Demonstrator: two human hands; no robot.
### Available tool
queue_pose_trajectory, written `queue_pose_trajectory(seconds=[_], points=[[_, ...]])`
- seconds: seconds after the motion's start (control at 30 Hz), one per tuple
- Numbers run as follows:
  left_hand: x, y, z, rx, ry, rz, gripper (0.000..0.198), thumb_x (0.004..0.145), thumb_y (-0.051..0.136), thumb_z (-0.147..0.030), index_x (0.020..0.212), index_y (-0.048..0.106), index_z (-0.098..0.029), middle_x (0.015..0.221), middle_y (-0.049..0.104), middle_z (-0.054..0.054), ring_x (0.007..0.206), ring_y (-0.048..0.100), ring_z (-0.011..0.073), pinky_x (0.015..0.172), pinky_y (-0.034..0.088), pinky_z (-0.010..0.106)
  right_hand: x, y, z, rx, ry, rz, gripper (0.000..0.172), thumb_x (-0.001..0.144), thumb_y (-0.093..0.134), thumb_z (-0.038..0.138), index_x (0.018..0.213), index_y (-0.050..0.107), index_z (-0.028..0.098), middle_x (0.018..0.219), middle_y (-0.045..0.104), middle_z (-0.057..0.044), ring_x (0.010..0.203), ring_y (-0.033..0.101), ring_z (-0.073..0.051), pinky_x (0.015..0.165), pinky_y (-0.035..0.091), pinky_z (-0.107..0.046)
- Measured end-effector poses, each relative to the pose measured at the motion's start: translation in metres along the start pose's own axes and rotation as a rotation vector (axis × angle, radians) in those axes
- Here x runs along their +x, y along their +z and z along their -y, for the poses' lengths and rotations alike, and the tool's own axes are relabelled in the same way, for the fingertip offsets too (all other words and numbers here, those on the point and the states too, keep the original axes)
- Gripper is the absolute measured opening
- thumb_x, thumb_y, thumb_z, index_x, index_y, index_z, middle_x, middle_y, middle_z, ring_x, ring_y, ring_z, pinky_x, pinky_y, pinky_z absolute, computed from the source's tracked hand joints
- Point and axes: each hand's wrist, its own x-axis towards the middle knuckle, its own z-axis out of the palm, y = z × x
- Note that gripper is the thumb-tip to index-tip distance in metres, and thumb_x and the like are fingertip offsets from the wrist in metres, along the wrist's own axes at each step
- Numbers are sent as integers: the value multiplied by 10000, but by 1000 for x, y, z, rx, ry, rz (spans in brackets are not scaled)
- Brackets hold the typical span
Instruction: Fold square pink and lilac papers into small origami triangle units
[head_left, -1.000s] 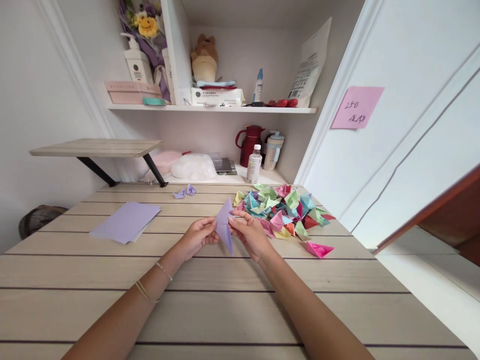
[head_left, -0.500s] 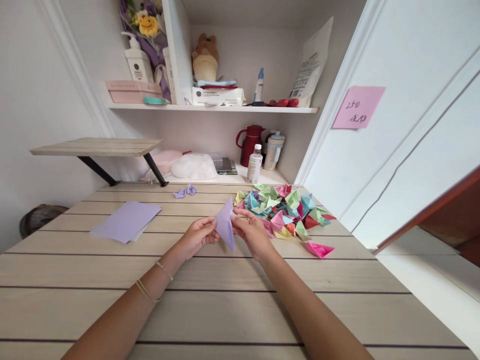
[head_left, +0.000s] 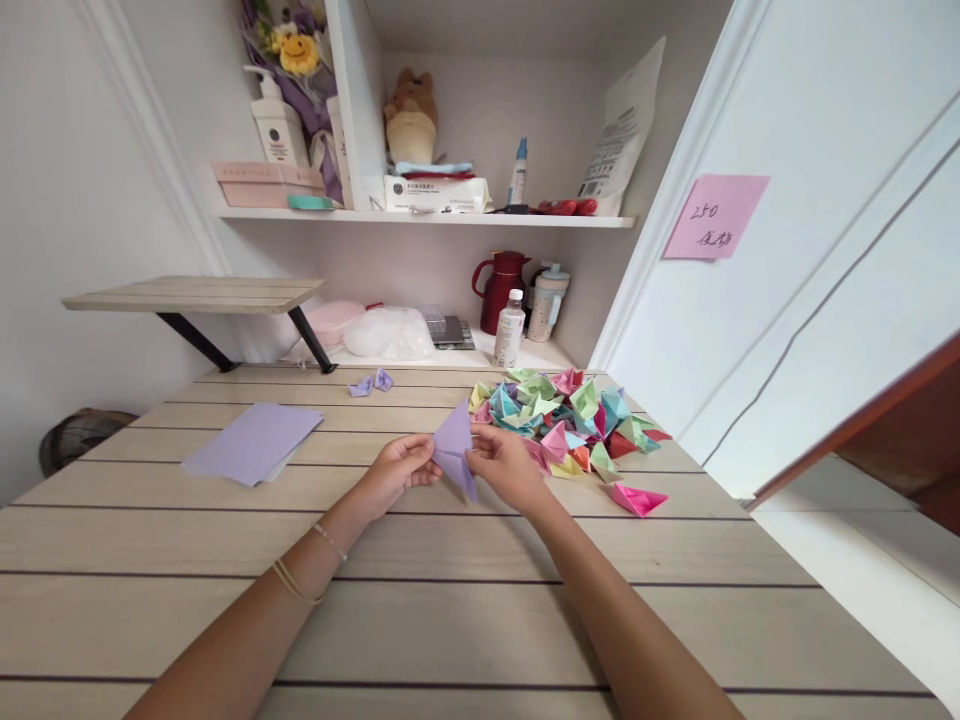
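A folded piece of purple paper (head_left: pixel 454 442) is held upright above the table between both hands, its crease running across the middle. My left hand (head_left: pixel 405 468) pinches its left corner between thumb and fingers. On the other side, my right hand (head_left: pixel 504 462) grips the right edge, its fingers partly behind the paper. Just past my right hand lies a heap of folded paper boats (head_left: pixel 559 412) in green, blue, pink, yellow and red. One bright pink boat (head_left: pixel 639 499) sits apart at the heap's front right. Two small purple boats (head_left: pixel 372 382) rest farther back.
A stack of purple paper sheets (head_left: pixel 255 442) lies on the slatted table (head_left: pixel 420 620) at left, near a small raised shelf (head_left: pixel 195 293). Behind the table edge stand a clear bottle (head_left: pixel 510 330), a red jug (head_left: pixel 499 290) and a patterned cup (head_left: pixel 549 303).
The purple paper has turned slightly, showing more of its face and a crosswise crease. My right hand has shifted a little, its fingers drawn closer to the paper's right edge.
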Motion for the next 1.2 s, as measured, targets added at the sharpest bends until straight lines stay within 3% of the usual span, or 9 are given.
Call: queue_pose_trajectory(seconds=[0.17,0.3,0.43,0.6,0.97,1.07,1.2], points=[[-1,1,-4,-60,-110,40,313,744,581,-402,860,606,-113,727,664,79,645,630,139,639,500,249,-1,4,-5,-388,-145,-196,225,717,495,215,849,673,178,693,647,-11,547,533,-129,527,395,-228],[-3,1,-6,-43,-173,89,368,750,551,-450,858,611,-103,722,675,97,630,638,155,631,496,260,-2,7,-5,-643,-226,-237,214,677,507,168,817,667,185,711,660,-16,578,537,-132,559,382,-221],[-6,3,-6,6,-193,137,340,712,628,-372,918,620,-101,791,682,107,692,646,173,709,488,293,-3,9,-5,-803,-161,-230,101,652,550,223,694,632,180,650,643,-17,564,528,-136,514,339,-212],[-6,5,-6,-28,-226,160,352,738,587,-405,892,626,-91,813,677,132,719,646,192,740,484,332,-5,10,-7,-867,-125,-243,96,634,548,182,677,632,200,630,648,-7,560,548,-145,499,328,-213],[-7,1,-5,82,-213,95,326,682,662,-326,917,634,-103,826,670,111,690,637,167,693,487,287,-5,9,-13,-570,-216,-92,363,589,466,13,799,684,212,770,696,-15,690,625,-162,625,447,-237],[-7,0,-5,176,-199,45,358,666,666,-355,925,633,-110,823,672,106,677,633,167,638,483,269,0,5,-14,-360,-137,-46,335,580,479,34,794,684,190,796,694,-25,708,625,-162,635,468,-248],[-4,-2,-4,248,-136,-17,381,651,676,-358,949,627,-125,863,673,97,694,624,159,625,478,259,1,-3,-13,-51,51,108,275,585,567,122,835,675,160,880,681,-46,745,623,-168,670,486,-279]])
